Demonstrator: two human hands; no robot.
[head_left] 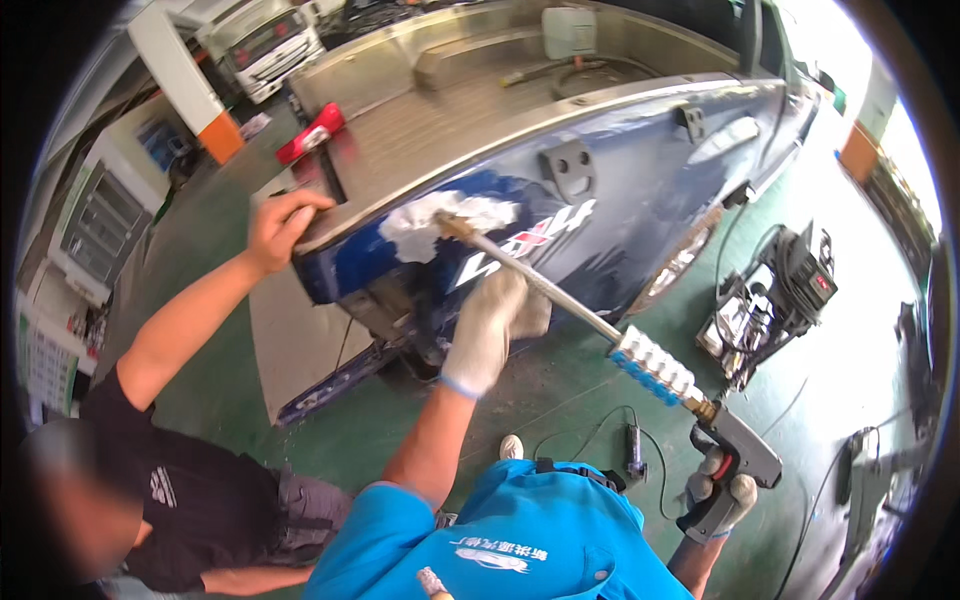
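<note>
A pistol-grip dent puller [575,300] with a long metal rod and a ribbed white-and-blue sleeve reaches diagonally across the view. My right hand [722,488], in a pale glove, is closed round its dark grip at the lower right. Partway along the rod, my gloved left hand [490,325] is closed about it, with some fingers hidden. The rod's brass-coloured tip meets a bare, whitish patch [410,222] on the blue truck bed side [640,165]. Whether the tip is fixed to the metal I cannot tell.
Another person's bare hand [280,228] rests on the bed's rear corner, that person standing at my left. A red tail lamp [312,133] lies beyond it. At right are a wheeled machine with coiled cables [780,290] and a corded power tool [635,450] on the green floor.
</note>
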